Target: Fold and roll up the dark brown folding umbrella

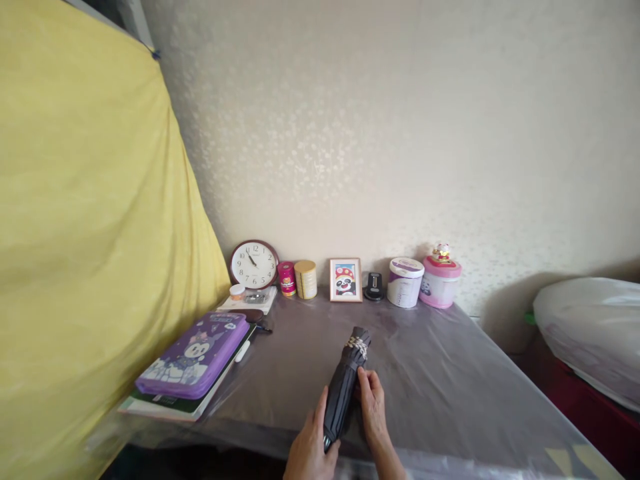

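Observation:
A folded black umbrella (341, 397) lies slantwise over the table's front part, its white-patterned rib tips pointing away from me. My left hand (313, 445) is wrapped round the near end, thumb along the left side. On the other side my right hand (373, 405) has its fingers closed against the umbrella just below the band around it. What lies under the right fingertips is hidden.
A grey covered table (430, 387) stands against the wall. Left on it are a purple case (200, 357), books and a white pen (243, 351). Along the back stand a clock (255, 265), several tins, a framed panda picture (345, 280) and a yellow cloth (100, 220) hangs left.

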`<state>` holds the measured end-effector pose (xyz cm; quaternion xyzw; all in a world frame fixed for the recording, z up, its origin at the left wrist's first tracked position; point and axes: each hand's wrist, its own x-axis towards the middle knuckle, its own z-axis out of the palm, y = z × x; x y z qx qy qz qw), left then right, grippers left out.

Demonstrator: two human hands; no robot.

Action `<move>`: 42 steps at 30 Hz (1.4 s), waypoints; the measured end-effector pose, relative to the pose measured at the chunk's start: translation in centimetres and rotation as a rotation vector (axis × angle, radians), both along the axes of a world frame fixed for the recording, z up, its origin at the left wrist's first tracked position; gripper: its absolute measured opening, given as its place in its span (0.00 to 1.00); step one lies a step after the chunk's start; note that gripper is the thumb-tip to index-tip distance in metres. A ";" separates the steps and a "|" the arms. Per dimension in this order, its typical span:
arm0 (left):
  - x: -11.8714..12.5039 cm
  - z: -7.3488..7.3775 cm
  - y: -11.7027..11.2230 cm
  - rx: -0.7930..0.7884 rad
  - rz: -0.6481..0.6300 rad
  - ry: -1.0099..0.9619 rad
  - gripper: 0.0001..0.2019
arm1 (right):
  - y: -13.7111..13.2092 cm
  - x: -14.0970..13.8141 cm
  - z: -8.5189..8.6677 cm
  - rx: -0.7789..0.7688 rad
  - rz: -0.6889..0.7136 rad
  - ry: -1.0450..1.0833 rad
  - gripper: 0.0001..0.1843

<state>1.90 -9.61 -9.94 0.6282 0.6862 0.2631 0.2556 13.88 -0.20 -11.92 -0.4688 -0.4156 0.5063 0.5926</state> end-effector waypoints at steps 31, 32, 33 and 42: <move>-0.8 2.1 -2.7 -0.230 0.144 -1.312 0.20 | -1.7 0.5 2.1 -0.034 0.065 0.236 0.19; -1.1 2.4 -2.8 -0.257 0.148 -1.437 0.15 | -1.6 0.7 2.1 -0.050 0.057 0.218 0.19; -1.4 2.6 -2.9 -0.278 0.129 -1.545 0.12 | -1.4 1.0 2.0 -0.068 0.035 0.188 0.19; -2.6 3.2 -3.3 -0.497 -0.152 -1.829 0.17 | -1.8 1.1 4.5 -0.087 0.189 0.188 0.25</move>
